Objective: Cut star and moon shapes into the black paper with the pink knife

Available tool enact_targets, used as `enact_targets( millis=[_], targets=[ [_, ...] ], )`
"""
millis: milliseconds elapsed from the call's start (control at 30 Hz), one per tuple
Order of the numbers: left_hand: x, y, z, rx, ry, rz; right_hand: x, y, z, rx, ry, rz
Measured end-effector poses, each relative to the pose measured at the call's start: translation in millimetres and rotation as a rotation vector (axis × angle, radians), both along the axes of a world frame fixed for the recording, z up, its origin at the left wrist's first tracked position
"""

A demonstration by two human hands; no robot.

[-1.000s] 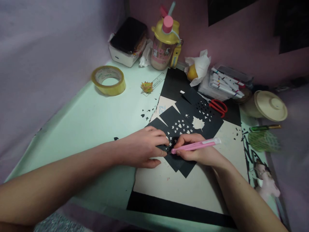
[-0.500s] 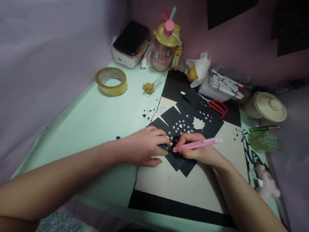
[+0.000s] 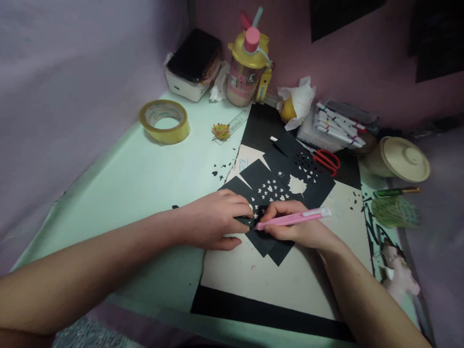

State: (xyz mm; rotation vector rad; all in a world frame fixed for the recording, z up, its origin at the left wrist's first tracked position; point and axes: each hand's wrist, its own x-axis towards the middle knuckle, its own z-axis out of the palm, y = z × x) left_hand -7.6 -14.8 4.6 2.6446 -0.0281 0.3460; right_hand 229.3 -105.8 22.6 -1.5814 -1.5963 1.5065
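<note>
My right hand (image 3: pixel 290 220) grips a slim pink craft knife (image 3: pixel 286 220) with a pale end. Its tip points left and touches down at black paper (image 3: pixel 268 244), close to the fingertips of my other hand. My left hand (image 3: pixel 224 218) lies with fingers stretched over the left part of that paper, pressing it down. Small star and heart shapes (image 3: pixel 270 188) show pale against the black sheet. Farther right, a pale leaf shape (image 3: pixel 297 184) also shows. Beneath the sheets is a cream board (image 3: pixel 261 280). The fingers partly hide the knife's tip.
Red-handled scissors (image 3: pixel 326 162) lie behind the paper, near a box of white markers (image 3: pixel 340 126). A tape roll (image 3: pixel 165 122), a yellow-lidded drink bottle (image 3: pixel 244 72) and a fruit in white wrapping (image 3: pixel 289 110) stand farther back. On the right is a lidded cream container (image 3: pixel 402 159). Black scraps (image 3: pixel 217 171) are scattered about.
The craft knife and my right hand have shifted slightly left, towards my left fingertips. My left hand stays on the paper. The whole view has moved a little.
</note>
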Motion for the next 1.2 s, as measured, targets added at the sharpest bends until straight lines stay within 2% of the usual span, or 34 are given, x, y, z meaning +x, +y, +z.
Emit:
enact_targets(
  millis=[767, 1200],
  targets=[
    [1.2, 1.4, 2.0, -0.029, -0.03, -0.011, 0.3, -3.7, 2.2, 0.088, -0.007, 0.021],
    [1.8, 1.6, 0.7, -0.021, -0.028, -0.012, -0.1, -3.4, 0.9, 0.055, -0.029, 0.014]
  ],
)
